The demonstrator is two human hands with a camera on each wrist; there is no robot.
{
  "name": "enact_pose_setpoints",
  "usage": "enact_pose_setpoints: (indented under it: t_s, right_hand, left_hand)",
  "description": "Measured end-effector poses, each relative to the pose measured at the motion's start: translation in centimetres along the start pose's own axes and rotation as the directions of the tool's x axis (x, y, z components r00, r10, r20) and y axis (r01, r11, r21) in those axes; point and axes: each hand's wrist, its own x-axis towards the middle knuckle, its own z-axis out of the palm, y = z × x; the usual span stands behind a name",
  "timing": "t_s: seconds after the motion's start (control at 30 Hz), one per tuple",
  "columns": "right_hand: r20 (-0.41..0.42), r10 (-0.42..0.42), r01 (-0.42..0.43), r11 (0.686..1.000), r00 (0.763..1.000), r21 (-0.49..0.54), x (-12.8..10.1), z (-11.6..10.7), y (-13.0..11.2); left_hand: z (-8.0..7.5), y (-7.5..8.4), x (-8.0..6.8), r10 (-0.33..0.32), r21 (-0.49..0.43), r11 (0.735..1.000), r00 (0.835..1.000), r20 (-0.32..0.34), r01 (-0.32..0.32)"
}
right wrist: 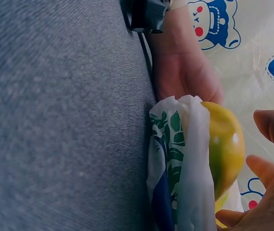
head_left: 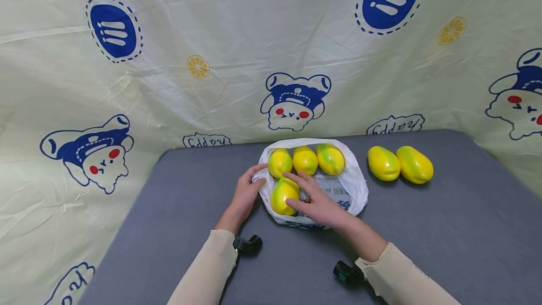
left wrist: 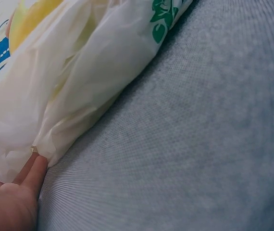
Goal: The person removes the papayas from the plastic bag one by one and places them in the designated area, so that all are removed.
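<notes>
A white plastic bag [head_left: 357, 187] with green and blue print stands with its mouth spread wide. Inside, three glossy yellow-green papaya-like fruits [head_left: 305, 160] line the far side, and another fruit [head_left: 285, 196] lies at the near left. My left hand [head_left: 245, 192] holds the bag's left side, a fold of plastic between thumb and fingers; the left wrist view shows its fingertips [left wrist: 37, 171] against the bag [left wrist: 79, 86]. Over the mouth is my right hand [head_left: 315, 204], fingers spread above the near-left fruit. In the right wrist view these fingers [right wrist: 264, 171] stand apart beside the fruit [right wrist: 226, 149].
Two more yellow-green fruits [head_left: 400, 164] lie side by side on the grey tabletop [head_left: 423, 229], right of the bag. A pale printed cloth [head_left: 237, 102] hangs behind the table. Each wrist wears a black camera [head_left: 349, 273].
</notes>
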Motion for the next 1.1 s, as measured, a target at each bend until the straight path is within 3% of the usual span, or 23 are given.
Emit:
enact_pose_setpoints:
  t_s: [0.4, 0.77, 1.1]
  right_hand:
    - [0.013, 0.044, -0.044, 0.999, 0.999, -0.022, 0.1, 0.4, 0.4]
    - [-0.061, 0.007, -0.004, 0.999, 0.998, 0.048, 0.1, 0.7, 0.5]
    - [-0.111, -0.036, 0.037, 0.999, 0.993, 0.010, 0.3, 1.1, 0.8]
  left_hand:
    - [0.0, 0.0, 0.0, -0.006, 0.008, 1.000, 1.000, 0.005, 0.006]
    - [0.1, 0.1, 0.0, -0.019, 0.006, 1.000, 1.000, -0.011, 0.019]
    - [0.2, 0.3, -0.1, -0.021, 0.016, 1.000, 1.000, -0.014, 0.021]
